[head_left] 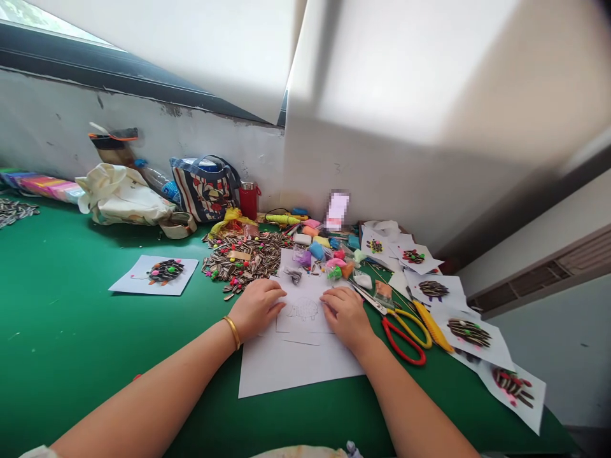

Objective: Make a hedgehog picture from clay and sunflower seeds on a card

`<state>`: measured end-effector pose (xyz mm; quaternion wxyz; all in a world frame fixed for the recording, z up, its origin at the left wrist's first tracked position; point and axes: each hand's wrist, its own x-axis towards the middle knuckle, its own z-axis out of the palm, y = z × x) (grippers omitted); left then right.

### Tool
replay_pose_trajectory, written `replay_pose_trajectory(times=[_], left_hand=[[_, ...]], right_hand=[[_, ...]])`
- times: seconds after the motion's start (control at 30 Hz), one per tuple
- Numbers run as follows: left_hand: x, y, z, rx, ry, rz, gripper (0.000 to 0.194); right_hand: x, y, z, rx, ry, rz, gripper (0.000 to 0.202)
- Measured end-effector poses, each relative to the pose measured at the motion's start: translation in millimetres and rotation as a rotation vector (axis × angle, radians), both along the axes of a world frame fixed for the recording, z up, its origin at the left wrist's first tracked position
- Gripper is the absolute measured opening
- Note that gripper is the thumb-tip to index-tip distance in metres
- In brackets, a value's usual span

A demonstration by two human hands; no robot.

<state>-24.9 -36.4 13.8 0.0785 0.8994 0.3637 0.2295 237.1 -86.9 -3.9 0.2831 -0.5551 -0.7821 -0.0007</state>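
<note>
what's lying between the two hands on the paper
In the head view, between the left hand and right hand lies the small paper with an outline drawing.

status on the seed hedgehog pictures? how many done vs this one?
Done: several seed-covered hedgehog sheets lie on the right and one on the left. In hand: the left hand and right hand press flat on an outline sheet with no seeds on it. Left: covering that outline; the seed pile and clay pieces lie just behind.

matt white paper sheet [296, 366], green felt-like table [71, 331]
</note>
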Motion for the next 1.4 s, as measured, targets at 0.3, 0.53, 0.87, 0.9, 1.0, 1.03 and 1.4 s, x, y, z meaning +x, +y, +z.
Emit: replay_pose_trajectory(times=[0.3, 0.53, 0.87, 0.9, 1.0, 1.03, 1.4], left_hand=[[9, -1, 22.4, -0.103, -0.212, 0.159, 0.021], [8, 23, 32.7, -0.082, 0.059, 0.355, 0.023], [32, 52, 20.0, -0.073, 0.065, 0.577, 0.034], [33, 53, 20.0, -0.081, 0.053, 0.582, 0.034], [36, 52, 19.9, -0.11, 0.001, 0.574, 0.031], [37, 51, 20.1, -0.123, -0.021, 0.567, 0.03], [38, 15, 32.1, -0.499, -0.453, 0.257, 0.018]], right_hand=[[-3, -5, 6.5, -0.011, -0.003, -0.019, 0.023], [-20, -13, 28.0, -0.13, -0.153, 0.024, 0.03], [-45, 30, 29.1, -0.194, -0.223, -0.101, 0.04], [-49, 37, 28.1, -0.195, -0.22, -0.13, 0.041], [-59, 57, 25.6, -0.195, -0.225, -0.173, 0.039], [-62, 62, 25.1, -0.195, -0.226, -0.175, 0.037], [-47, 35, 40.3, -0.064, -0.095, -0.069, 0.029]])
